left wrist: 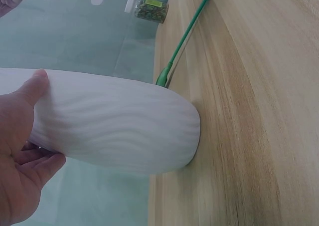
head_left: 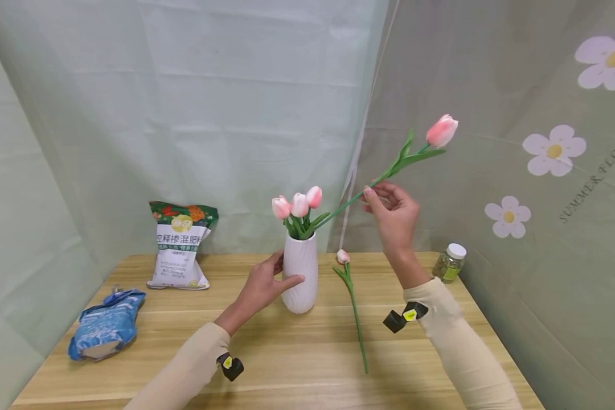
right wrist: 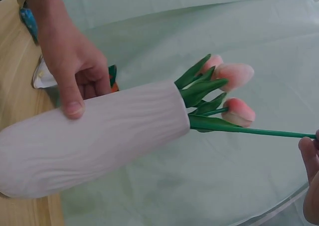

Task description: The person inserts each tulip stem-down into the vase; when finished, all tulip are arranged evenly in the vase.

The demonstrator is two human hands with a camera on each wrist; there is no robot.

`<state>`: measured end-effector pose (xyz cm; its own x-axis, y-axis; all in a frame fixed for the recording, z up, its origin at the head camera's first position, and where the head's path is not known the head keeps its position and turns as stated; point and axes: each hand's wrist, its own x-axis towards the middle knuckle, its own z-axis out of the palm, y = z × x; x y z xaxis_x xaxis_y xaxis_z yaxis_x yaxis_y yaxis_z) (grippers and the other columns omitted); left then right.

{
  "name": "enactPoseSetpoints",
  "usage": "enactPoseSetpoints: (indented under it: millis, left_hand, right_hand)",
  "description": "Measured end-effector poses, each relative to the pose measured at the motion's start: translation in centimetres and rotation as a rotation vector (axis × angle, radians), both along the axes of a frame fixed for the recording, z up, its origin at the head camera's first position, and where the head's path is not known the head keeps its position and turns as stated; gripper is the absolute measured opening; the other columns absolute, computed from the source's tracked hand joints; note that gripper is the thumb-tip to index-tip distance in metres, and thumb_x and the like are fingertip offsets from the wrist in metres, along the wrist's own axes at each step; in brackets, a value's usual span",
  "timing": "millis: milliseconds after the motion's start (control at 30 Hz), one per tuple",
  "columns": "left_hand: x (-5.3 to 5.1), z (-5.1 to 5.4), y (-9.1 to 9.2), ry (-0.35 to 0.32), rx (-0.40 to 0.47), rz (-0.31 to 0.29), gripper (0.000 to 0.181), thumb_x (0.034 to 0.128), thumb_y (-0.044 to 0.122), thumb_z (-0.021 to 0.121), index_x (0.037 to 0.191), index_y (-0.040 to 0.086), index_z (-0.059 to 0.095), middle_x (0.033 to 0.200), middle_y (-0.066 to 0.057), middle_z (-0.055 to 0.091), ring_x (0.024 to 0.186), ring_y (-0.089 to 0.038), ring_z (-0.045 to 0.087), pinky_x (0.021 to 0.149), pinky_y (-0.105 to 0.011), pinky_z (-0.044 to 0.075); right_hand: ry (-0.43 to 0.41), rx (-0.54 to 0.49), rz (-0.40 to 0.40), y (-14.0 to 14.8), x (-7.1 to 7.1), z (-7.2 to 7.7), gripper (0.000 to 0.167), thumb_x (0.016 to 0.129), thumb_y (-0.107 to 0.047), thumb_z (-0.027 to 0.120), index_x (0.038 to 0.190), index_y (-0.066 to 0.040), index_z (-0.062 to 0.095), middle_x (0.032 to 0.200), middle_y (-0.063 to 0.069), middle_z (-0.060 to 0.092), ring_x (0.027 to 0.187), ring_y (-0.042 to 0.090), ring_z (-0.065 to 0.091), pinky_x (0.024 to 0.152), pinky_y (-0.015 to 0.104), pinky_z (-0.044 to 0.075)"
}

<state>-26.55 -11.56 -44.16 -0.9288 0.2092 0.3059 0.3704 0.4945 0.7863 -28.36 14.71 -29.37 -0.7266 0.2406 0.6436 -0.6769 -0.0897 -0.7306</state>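
Nearest: the pale sleeves (head_left: pixel 461 347), reaching in from the tabletop's (head_left: pixel 297 370) near edge. Left hand (head_left: pixel 266 283) spread to the width of the vase (head_left: pixel 301 273) and curved round its side, thumb on the near face. Right hand (head_left: pixel 397 215), higher up, closed to a pinch on the stem of the held tulip (head_left: pixel 442 131); bloom slants up and away to the right of that hand.

Progress, by my reading: tulips going into the vase. Three seated tulips (head_left: pixel 299 205) done. The held one is part-way: its stem's lower end is at the mouth, hidden among leaves, depth cannot be told. Left over: a loose tulip (head_left: pixel 343 257), lying on the tabletop between the hands, right of the vase.

Containers: vase upright in the left hand's grip, three blooms clustered above its rim. Jar (head_left: pixel 448 267), right of the right hand, white-lidded, greenish-brown bits inside. Fertiliser bag (head_left: pixel 179 250), beyond and left of the left hand, standing; contents unseen. Blue bag (head_left: pixel 106 324), farther left of that hand, slumped; contents also unseen.
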Motion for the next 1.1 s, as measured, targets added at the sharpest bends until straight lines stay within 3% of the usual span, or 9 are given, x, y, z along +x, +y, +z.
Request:
enactPoseSetpoints:
  millis: [600,867,1100]
  left_hand:
    - [0.1,0.0,0.1,-0.005,-0.001,-0.002,0.081,0.0845,0.038,0.085,0.147,0.002,0.049,0.139,-0.019,0.061,0.127,-0.030,0.062,0.105,-0.039,0.054]
    - [0.1,0.0,0.0,-0.006,0.002,-0.002,0.082,0.0847,0.039,0.084,0.148,0.002,0.048,0.140,-0.019,0.061,0.128,-0.029,0.061,0.105,-0.040,0.054]
    - [0.0,0.0,-0.1,-0.007,0.004,-0.010,0.082,0.0850,0.040,0.084,0.148,0.002,0.048,0.139,-0.018,0.061,0.128,-0.029,0.062,0.105,-0.039,0.054]
  right_hand:
    - [-0.092,0.012,0.124,-2.5,-0.5,-3.6,0.018,0.091,-0.001,0.076,0.102,0.009,0.066,0.088,0.005,0.073,0.076,0.018,0.076,0.071,0.037,0.066]
    - [-0.119,0.051,0.122,-3.2,-0.3,-4.1,0.020,0.091,-0.001,0.075,0.102,0.011,0.065,0.085,0.004,0.074,0.076,0.013,0.075,0.070,0.030,0.065]
    - [-0.139,0.123,0.110,-3.8,-0.2,-4.6,0.019,0.091,-0.005,0.077,0.101,0.009,0.068,0.089,0.016,0.075,0.077,0.014,0.075,0.069,0.031,0.065]
